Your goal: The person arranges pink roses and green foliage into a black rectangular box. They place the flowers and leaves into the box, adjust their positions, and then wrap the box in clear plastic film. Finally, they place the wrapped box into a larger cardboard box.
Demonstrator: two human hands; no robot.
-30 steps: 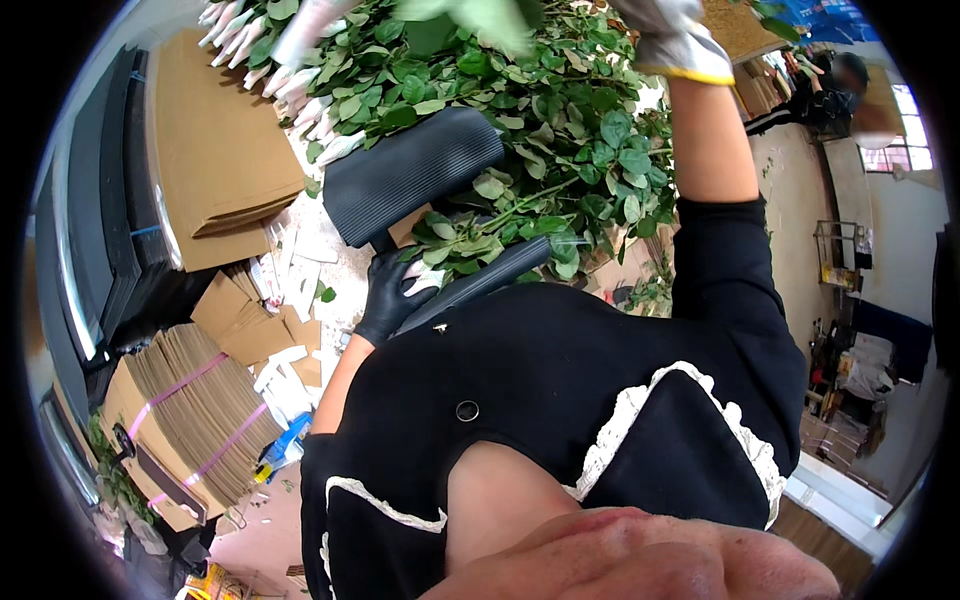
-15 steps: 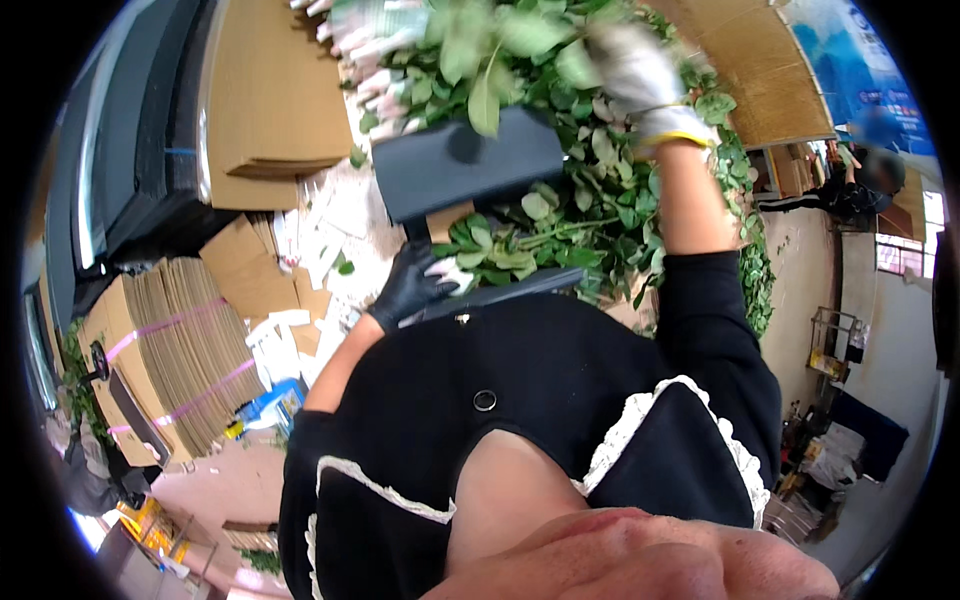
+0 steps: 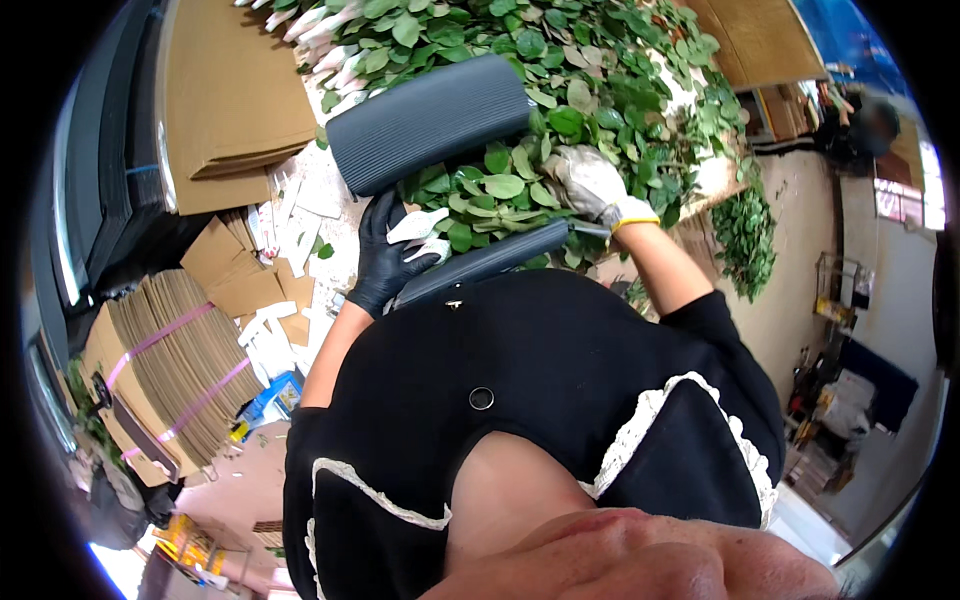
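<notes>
My left hand, in a black glove, curls round a few white-wrapped flower buds at the left end of a leafy stem bundle. The bundle lies between two black ribbed padded pieces, an upper one and a lower one along my body. At the bundle's right, my right hand, in a pale grey glove with a yellow cuff, grips leafy stems, its fingertips partly hidden among leaves. Beyond the upper pad spreads a heap of leafy stems with white-wrapped heads along the left.
At left are cardboard sheets, tall dark stacked sheets, a strapped cardboard bundle and white scraps. A wooden board is at upper right, with another person beyond. A wire rack stands by the right wall.
My right hand has come down from the top, where blurred leaves moved with it, to the bundle between the pads. My left hand stays at the buds, slightly higher in view.
</notes>
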